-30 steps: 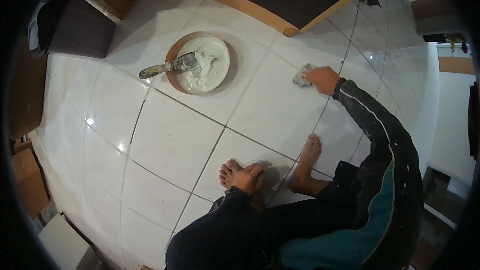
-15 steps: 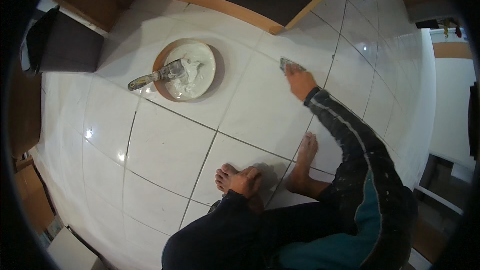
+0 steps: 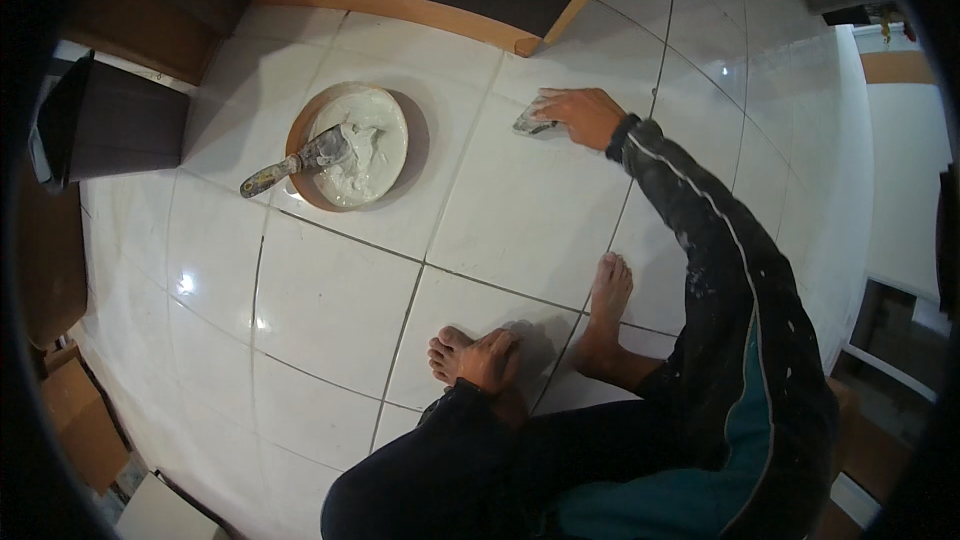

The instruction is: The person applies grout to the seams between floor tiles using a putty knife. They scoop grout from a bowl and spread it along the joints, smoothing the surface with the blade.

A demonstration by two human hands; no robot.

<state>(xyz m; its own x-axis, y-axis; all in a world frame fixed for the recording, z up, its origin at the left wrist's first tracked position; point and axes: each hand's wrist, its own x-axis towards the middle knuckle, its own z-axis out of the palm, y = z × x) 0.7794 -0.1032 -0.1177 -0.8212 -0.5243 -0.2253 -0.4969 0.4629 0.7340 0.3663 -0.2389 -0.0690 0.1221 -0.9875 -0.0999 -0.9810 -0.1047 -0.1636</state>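
My right hand (image 3: 588,116) is closed round a small flat spreader (image 3: 533,120), grey and smeared with white, and presses it to the tiled floor (image 3: 340,290) along a pale tile joint. My fingers hide part of it. My left hand (image 3: 488,362) lies with curled fingers over my bare left foot (image 3: 447,348). To the far left of the right hand stands a round bowl (image 3: 298,130) of wet white paste (image 3: 375,155). A putty knife (image 3: 300,162) leans in the bowl, its blade in the paste and its stained handle over the rim.
A dark cabinet with a wood-coloured base strip (image 3: 390,10) borders the far side. A dark grey bin (image 3: 130,120) stands at the left. My right foot (image 3: 610,295) is planted nearby. Cardboard (image 3: 85,420) lies at the lower left. Some tile joints look dark, others pale.
My right hand has moved left and slightly away from me with the spreader, along the joint toward the bowl. My left hand has stayed on the foot. The view has shifted slightly.
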